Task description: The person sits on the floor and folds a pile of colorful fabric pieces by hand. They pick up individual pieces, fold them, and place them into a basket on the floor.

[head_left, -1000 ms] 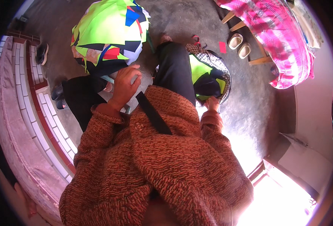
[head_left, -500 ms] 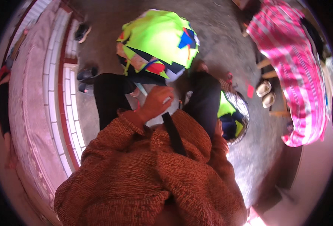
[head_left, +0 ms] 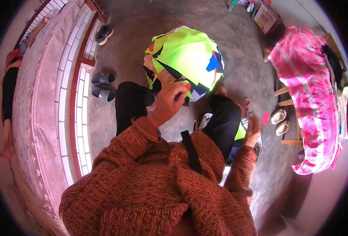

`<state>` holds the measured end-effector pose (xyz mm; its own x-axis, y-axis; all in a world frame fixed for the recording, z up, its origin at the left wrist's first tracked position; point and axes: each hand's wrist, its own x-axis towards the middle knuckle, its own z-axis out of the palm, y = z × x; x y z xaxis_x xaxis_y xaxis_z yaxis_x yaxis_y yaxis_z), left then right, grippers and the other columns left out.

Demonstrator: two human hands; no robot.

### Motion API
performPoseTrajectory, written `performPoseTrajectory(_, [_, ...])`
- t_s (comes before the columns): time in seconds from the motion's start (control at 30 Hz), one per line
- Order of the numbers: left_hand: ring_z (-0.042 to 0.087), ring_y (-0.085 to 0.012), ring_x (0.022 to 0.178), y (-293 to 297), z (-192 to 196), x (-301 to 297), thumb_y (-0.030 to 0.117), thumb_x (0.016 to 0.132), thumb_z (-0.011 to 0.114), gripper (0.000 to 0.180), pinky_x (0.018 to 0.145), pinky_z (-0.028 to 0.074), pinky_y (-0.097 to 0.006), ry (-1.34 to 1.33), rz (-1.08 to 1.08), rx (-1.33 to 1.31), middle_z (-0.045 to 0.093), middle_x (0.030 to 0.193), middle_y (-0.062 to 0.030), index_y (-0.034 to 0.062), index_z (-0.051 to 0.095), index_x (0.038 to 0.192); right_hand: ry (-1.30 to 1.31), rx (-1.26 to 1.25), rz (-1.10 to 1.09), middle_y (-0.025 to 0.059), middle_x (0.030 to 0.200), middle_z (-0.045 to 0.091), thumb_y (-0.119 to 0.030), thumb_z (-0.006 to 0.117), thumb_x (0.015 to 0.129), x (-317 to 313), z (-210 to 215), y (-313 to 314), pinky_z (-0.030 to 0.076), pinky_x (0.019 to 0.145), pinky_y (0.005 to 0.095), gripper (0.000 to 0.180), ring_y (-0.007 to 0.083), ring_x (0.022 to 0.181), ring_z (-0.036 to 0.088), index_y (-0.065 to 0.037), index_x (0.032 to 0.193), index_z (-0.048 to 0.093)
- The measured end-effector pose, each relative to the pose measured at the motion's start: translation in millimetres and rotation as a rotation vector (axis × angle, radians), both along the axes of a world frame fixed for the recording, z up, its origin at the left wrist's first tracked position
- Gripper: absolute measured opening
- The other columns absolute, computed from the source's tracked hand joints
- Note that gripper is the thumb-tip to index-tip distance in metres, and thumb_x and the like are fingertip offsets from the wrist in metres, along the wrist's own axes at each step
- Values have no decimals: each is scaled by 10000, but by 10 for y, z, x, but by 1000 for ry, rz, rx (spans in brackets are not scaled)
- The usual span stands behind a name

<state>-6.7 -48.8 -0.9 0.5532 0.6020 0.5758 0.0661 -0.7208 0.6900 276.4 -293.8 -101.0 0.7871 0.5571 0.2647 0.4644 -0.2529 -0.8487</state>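
A round heap of fabric pieces [head_left: 185,51], mostly bright yellow-green with black, blue and red bits, stands on the floor before my knees. My left hand [head_left: 168,102] is raised at the heap's near side with its fingers curled. Dark material shows by those fingers, but what they hold is unclear. Beyond my right knee, my right hand [head_left: 253,131] is held up with its fingers stretched out. It is beside a patterned bag [head_left: 258,149] with green and dark cloth inside, which the hand partly hides. A black strip [head_left: 191,153] lies over my knitted brown jacket.
A pink-covered bed [head_left: 40,110] with a white-tiled base runs along the left. Dark slippers [head_left: 103,94] and a shoe [head_left: 104,35] lie beside it. At right, pink checked cloth [head_left: 303,94] drapes wooden furniture, near pale shoes [head_left: 280,122] and a red scrap [head_left: 265,118].
My left hand has risen from my lap toward the fabric heap. My right hand, largely hidden earlier beside my knee, has come up into view. The whole view has shifted.
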Motion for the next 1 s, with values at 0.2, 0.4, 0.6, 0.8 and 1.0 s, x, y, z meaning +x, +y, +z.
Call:
performPoseTrajectory(0.2, [589, -280, 1016, 290, 116, -55, -10, 772, 655, 219, 854, 464, -347, -11, 233, 86, 625, 1079, -129, 40, 581, 972, 1212, 857, 445, 175, 1051, 633, -188, 603, 895, -655, 937, 1087, 514, 852, 353, 297, 240, 948, 624, -42, 1149, 554])
performPoseTrajectory(0.4, [570, -311, 962, 575, 41, 33, 12, 709, 650, 264, 837, 447, -379, 32, 349, 139, 609, 1074, -114, 73, 588, 958, 1699, 675, 634, 140, 971, 675, -279, 548, 921, -1461, 353, 1665, 528, 773, 343, 291, 207, 854, 660, -76, 1128, 576])
performPoseTrajectory(0.6, [563, -300, 908, 633, -14, 94, 39, 720, 642, 221, 785, 450, -386, 109, 367, 285, 601, 1005, -81, 92, 603, 931, 1618, 587, 725, 132, 911, 687, -300, 508, 939, -1345, 195, 1615, 531, 724, 339, 286, 205, 780, 665, -85, 1116, 576])
performPoseTrajectory(0.8, [587, -289, 878, 702, 15, 79, 20, 772, 612, 142, 748, 469, -364, 69, 312, 242, 617, 975, -68, 79, 606, 901, 1624, 681, 779, 153, 899, 685, -296, 489, 946, -1287, 248, 1598, 526, 730, 350, 301, 235, 770, 665, -58, 1111, 571])
performPoseTrajectory(1.0, [603, -298, 892, 502, 154, 49, -2, 823, 573, 158, 758, 475, -342, -25, 243, 15, 619, 1075, -117, 54, 566, 971, 1569, 518, 948, 203, 1036, 643, -413, 450, 944, -1341, 285, 1620, 502, 822, 386, 488, 269, 906, 645, -26, 1240, 485])
